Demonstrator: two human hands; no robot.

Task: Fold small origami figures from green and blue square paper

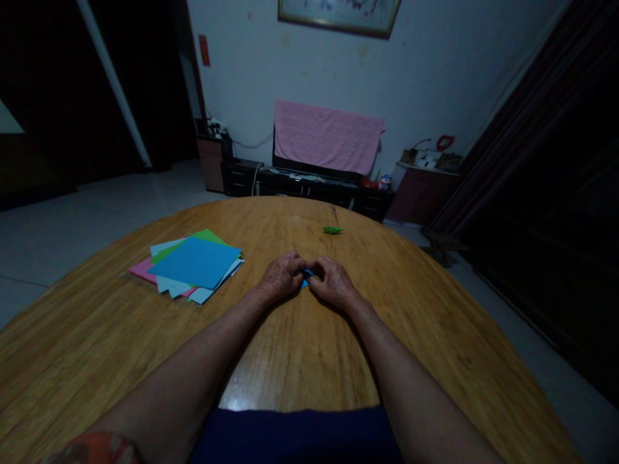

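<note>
A small folded piece of blue paper lies at the middle of the table, mostly covered by my fingers. My left hand grips its left side with the fingers curled in. From the other side my right hand pinches the same paper, and the fingertips of both hands nearly meet over it. How the paper is folded cannot be made out. Beyond my hands sits a small folded green paper shape, apart from both of them.
A fanned stack of coloured paper sheets, blue on top, lies left of my hands on the round wooden table. Past the far edge stand a low black cabinet and a screen draped with a pink cloth.
</note>
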